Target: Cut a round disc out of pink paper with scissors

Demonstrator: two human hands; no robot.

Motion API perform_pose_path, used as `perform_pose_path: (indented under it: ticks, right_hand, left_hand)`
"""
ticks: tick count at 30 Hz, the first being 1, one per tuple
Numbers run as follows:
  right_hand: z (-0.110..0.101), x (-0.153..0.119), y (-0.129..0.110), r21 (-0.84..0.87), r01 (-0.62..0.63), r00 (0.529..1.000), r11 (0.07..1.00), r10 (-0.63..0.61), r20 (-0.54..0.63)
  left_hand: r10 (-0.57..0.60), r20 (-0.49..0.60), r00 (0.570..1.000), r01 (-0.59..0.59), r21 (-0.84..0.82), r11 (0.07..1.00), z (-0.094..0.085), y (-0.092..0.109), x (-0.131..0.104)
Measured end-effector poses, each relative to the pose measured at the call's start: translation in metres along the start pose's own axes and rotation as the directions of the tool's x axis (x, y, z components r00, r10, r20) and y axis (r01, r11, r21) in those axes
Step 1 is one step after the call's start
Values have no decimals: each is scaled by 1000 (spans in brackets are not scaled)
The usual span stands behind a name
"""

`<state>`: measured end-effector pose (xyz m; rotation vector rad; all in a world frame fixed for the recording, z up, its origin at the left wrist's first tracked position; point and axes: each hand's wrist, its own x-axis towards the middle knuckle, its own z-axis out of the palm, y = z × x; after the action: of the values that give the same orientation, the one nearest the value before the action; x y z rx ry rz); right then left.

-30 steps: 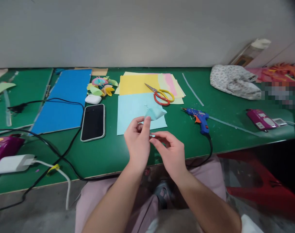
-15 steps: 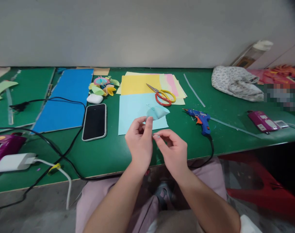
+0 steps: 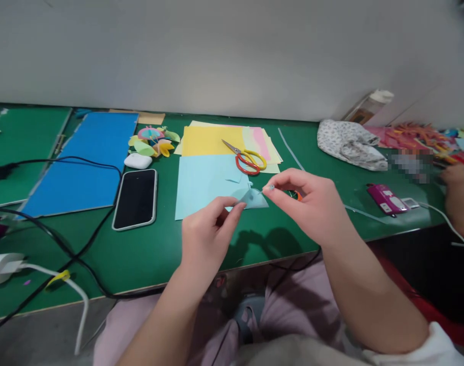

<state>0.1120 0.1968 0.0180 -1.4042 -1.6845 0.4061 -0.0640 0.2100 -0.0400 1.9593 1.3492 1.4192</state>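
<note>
Between thumb and forefinger, my left hand [image 3: 209, 231] pinches a curled light-blue paper piece [image 3: 257, 200]. Just right of that piece, the thumb and fingertips of my right hand [image 3: 310, 203] are pressed together; what they hold, if anything, is too small to make out. Beneath and behind the paper piece lies a flat light-blue paper sheet [image 3: 197, 178]. Scissors with one red and one yellow handle [image 3: 248, 161] rest on the sheets. My right hand hides most of the glue gun; its orange trigger [image 3: 299, 196] shows past the fingers.
A phone [image 3: 136, 199], a white earbud case [image 3: 138, 161] and a small bunch of paper flowers [image 3: 154, 140] lie left of the sheets. Black cables [image 3: 71, 254] cross the left side. A cloth [image 3: 348, 145] and a purple device [image 3: 387, 199] lie right. Another person's hand [image 3: 459, 175] is far right.
My right hand has moved up and right, now beside the paper piece and in front of the glue gun. My left hand has lowered and tilted the piece. The view has shifted right.
</note>
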Motion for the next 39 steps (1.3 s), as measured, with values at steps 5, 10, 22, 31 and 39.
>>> perform_pose_path:
  ticks: [5,10,22,31,39]
  right_hand:
    - [4,4,2,-41,-57,997,998,59,54]
    - [8,4,4,-76,-88,993,993,93,70]
    - [13,1,4,-103,-60,997,993,64,33]
    - [13,-2,4,-153,-12,1000,988,14,13]
    - [14,-5,3,-227,34,999,973,-38,-14]
  left_hand:
    - [127,-32,991,-124,76,989,1,0,-1]
    - [158,-19,987,-154,123,980,3,-2,-3]
    - [172,-1,985,-169,160,973,5,-2,-4]
    - [188,10,982,-186,205,961,5,1,-6]
    - [211,0,977,-206,224,953,5,1,-6]
